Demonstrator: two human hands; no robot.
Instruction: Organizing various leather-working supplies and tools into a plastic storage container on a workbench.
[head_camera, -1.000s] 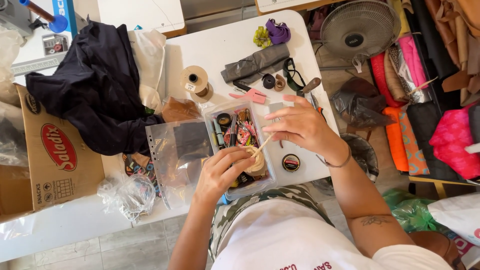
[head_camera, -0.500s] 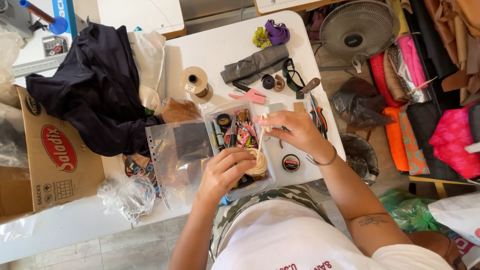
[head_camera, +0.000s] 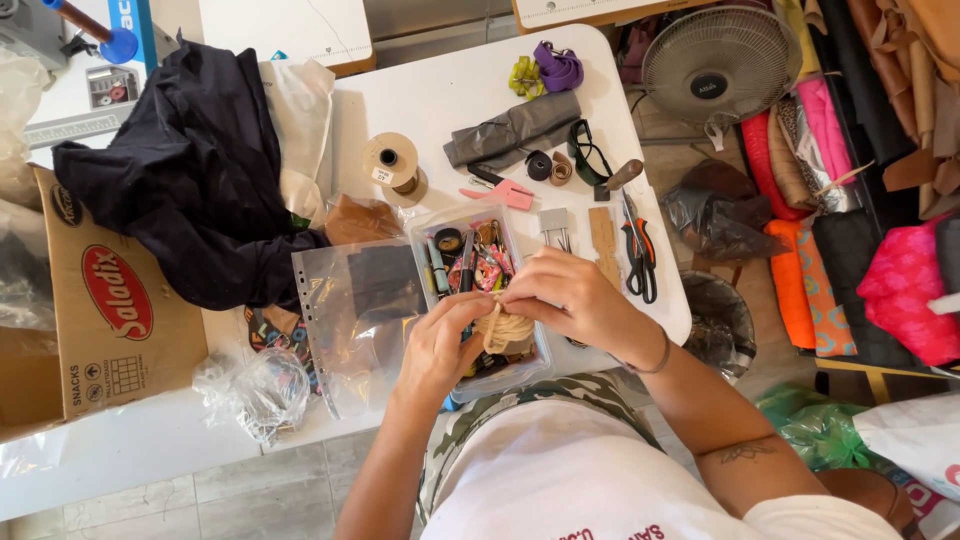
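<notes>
Two hands met over the clear plastic tray at the near edge of the white worktop. We noted the left hand curled, fingertips pinching the left side of a small bundle of tan cord. The right hand closed on the same bundle from the right and above, fingers bent over it. The cord sat between both hands, directly above the tray, which held pens and small coloured bits.

Just left of the left hand lay a clear punched plastic sleeve, and beyond that a dark garment and a cardboard box. Crumpled clear plastic lay below and left of that hand.

Just right of the right hand we saw scissors with orange-black handles. Beyond both hands, further up the worktop, stood a spool of tan thread, a pink clip and a grey folded cloth.
</notes>
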